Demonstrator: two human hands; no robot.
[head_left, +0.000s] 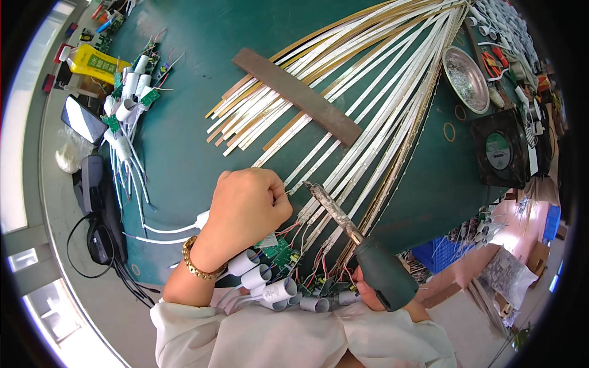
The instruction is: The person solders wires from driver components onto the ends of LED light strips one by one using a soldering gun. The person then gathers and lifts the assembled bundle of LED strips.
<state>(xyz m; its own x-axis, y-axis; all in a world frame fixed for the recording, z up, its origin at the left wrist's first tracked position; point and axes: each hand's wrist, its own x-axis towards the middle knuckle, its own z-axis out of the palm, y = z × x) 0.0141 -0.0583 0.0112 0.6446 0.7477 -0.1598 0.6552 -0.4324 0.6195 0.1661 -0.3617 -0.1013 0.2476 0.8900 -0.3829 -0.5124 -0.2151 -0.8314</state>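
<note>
My left hand (250,202), a gold bracelet at its wrist, is closed just below the near ends of the white LED strips (294,175). What its pinched fingers hold is hidden. My right hand (367,293) is partly hidden behind the dark green handle of a soldering iron (386,273) and appears closed around it. The iron's dark, worn tip points up and left, a little right of my left fingers. Beneath my hands lie white cylindrical housings (270,291) and green circuit boards (279,253) with red wires, several joined to strip ends.
A flat brown bar (297,95) lies across the strips on the green table (190,80). Left are more housings (126,113), a yellow bottle (98,64) and a phone (83,119). Right are a metal dish (466,80), a black fan (500,147) and a blue crate (438,253).
</note>
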